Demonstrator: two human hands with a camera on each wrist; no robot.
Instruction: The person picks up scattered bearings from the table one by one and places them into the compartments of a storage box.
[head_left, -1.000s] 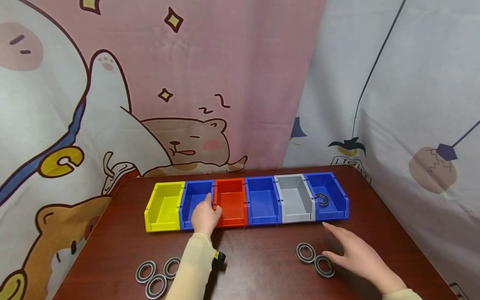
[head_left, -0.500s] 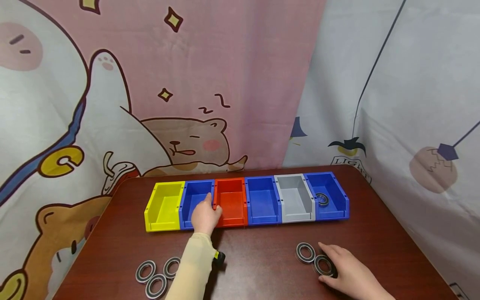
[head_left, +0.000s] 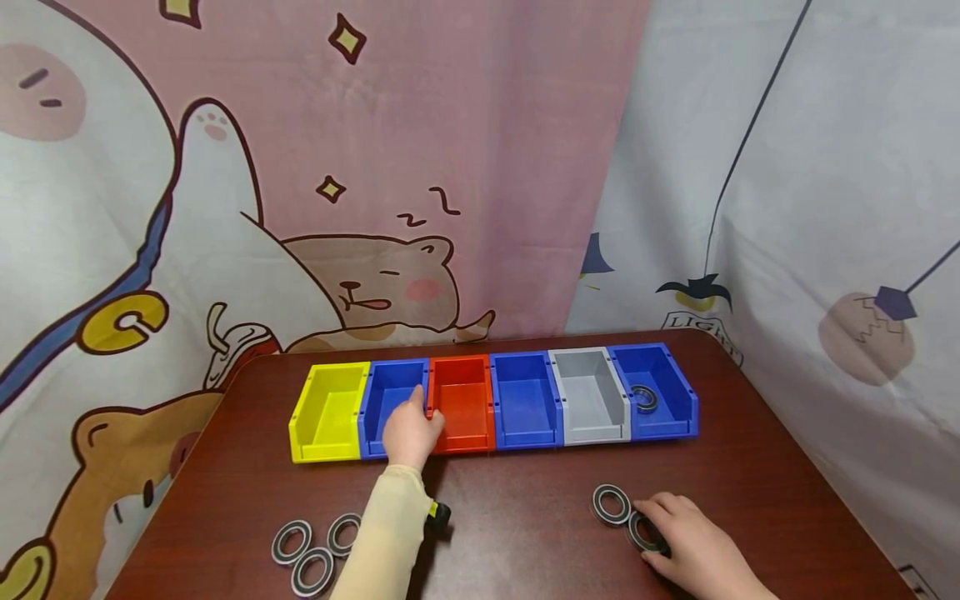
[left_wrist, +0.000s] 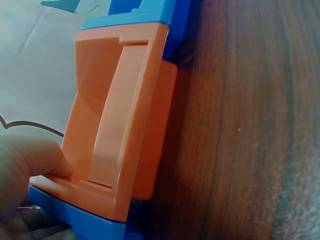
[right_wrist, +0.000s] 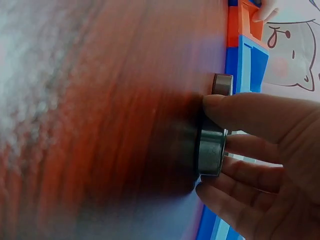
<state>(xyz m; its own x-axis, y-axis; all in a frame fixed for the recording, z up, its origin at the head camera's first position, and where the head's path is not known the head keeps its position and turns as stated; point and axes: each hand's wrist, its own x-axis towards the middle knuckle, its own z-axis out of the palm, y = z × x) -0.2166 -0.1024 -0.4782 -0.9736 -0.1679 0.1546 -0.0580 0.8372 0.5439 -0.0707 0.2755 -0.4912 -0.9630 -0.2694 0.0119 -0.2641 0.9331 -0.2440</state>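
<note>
My left hand (head_left: 411, 432) pinches the shared wall of the red bin (head_left: 462, 408) and the blue bin (head_left: 384, 402) left of it. In the left wrist view its thumb (left_wrist: 37, 155) lies inside the red bin, which looks orange there, and the other fingers are on the blue side. At the right, my right hand (head_left: 693, 537) grips a ball bearing (head_left: 642, 533) by its outer edge, thumb and fingers on opposite sides. The right wrist view shows this bearing (right_wrist: 211, 150) low by the tabletop. Beside it lies another bearing (head_left: 611, 505).
Joined in one row are a yellow bin (head_left: 330, 417), the blue and red bins, a second blue bin (head_left: 525, 404), a grey bin (head_left: 588, 396) and a right-end blue bin (head_left: 678, 417) with a bearing (head_left: 645, 399) inside. Three bearings (head_left: 313, 572) lie front left. A curtain (head_left: 525, 167) hangs behind.
My right hand has moved down and left from above the table and closed around the nearer right bearing. The left hand stays in place on the bins.
</note>
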